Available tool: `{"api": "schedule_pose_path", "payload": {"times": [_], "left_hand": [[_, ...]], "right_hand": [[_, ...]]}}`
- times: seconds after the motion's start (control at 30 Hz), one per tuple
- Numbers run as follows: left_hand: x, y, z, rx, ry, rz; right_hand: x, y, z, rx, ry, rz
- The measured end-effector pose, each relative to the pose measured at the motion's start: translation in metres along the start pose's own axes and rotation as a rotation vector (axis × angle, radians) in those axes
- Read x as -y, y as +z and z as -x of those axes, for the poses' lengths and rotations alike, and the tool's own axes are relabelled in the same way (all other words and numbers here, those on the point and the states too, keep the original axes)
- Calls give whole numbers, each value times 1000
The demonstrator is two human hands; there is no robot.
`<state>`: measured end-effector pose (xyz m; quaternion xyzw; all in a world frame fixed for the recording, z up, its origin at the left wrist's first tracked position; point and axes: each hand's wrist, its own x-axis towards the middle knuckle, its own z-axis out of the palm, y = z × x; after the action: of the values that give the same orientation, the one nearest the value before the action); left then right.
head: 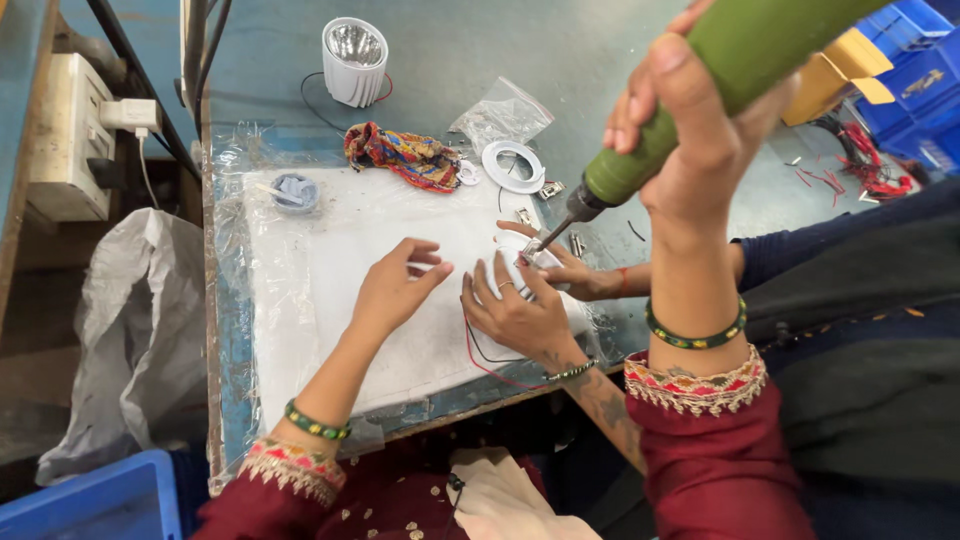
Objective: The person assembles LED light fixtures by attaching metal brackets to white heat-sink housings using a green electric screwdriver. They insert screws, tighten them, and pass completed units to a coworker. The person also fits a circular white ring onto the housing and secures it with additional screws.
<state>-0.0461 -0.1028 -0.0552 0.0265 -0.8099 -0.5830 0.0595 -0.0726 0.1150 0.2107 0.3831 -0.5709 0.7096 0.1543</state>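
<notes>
My right hand [690, 130] is raised high and grips a green electric screwdriver [650, 150]. Its bit points down to a small white round lamp part [540, 262] on the white foam sheet [320, 270]. A co-worker's two hands [515, 310] [582, 282] hold that part from both sides; red and black wires [480, 355] run out beneath them. My left hand [395, 288] rests on the foam sheet just left of the co-worker's hand, fingers loosely apart, holding nothing that I can see.
At the back stand a white lamp housing [355, 60], a colourful cloth [405, 155], a white ring [512, 166], a clear plastic bag [500, 115] and a small cup [295, 190]. Blue crates [920, 70] and red wire scraps [870, 175] lie right; a grey bag [140, 330] hangs left.
</notes>
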Motion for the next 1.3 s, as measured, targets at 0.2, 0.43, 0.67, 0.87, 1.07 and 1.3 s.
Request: {"api": "schedule_pose_path", "payload": {"times": [0.2, 0.43, 0.67, 0.87, 1.07, 1.3], "left_hand": [[-29, 28, -28, 128, 233, 78], [-38, 73, 14, 76, 377, 64], [-50, 64, 23, 194, 246, 31], [-54, 66, 28, 223, 296, 14], [-56, 70, 29, 200, 331, 20], [-52, 76, 29, 174, 370, -13]], "right_hand": [[-7, -11, 8, -23, 18, 24], [-8, -20, 18, -18, 51, 52], [-3, -29, 23, 11, 93, 74], [2, -42, 22, 66, 158, 109], [-2, -56, 23, 85, 242, 92], [-9, -65, 25, 60, 228, 104]]}}
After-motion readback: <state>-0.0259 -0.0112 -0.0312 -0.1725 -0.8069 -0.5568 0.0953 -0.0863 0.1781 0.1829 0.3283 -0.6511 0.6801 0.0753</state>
